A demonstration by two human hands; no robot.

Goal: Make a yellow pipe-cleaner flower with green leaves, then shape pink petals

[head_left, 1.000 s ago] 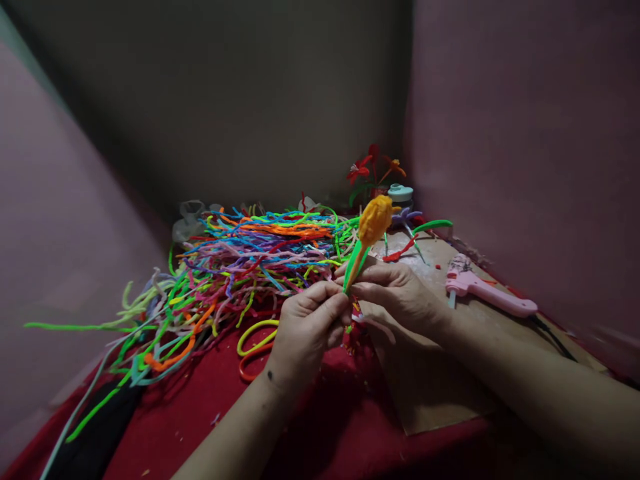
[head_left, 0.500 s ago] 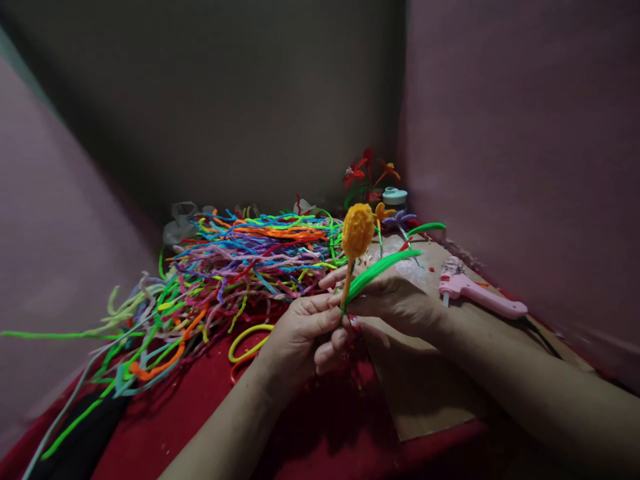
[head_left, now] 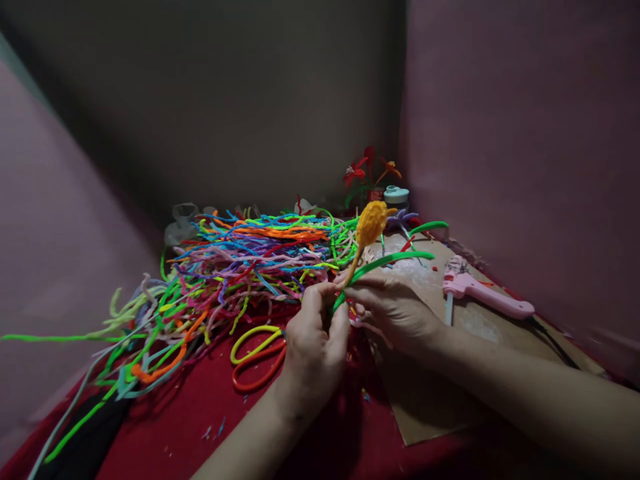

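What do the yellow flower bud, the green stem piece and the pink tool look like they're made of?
Yellow bud: likely coiled chenille pipe cleaner, matte and fuzzy. Green stem piece: same fuzzy wire, since it holds a bend. Pink tool: apparently moulded plastic, smooth with slight sheen.

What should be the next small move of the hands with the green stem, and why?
Probably one more turn of the green pipe cleaner around the stem under the yellow bud. The left hand pinches the stem's base, the right hand holds beside it, and the green end juts out loose to the right.

red table | pipe cleaners | cardboard | glue gun
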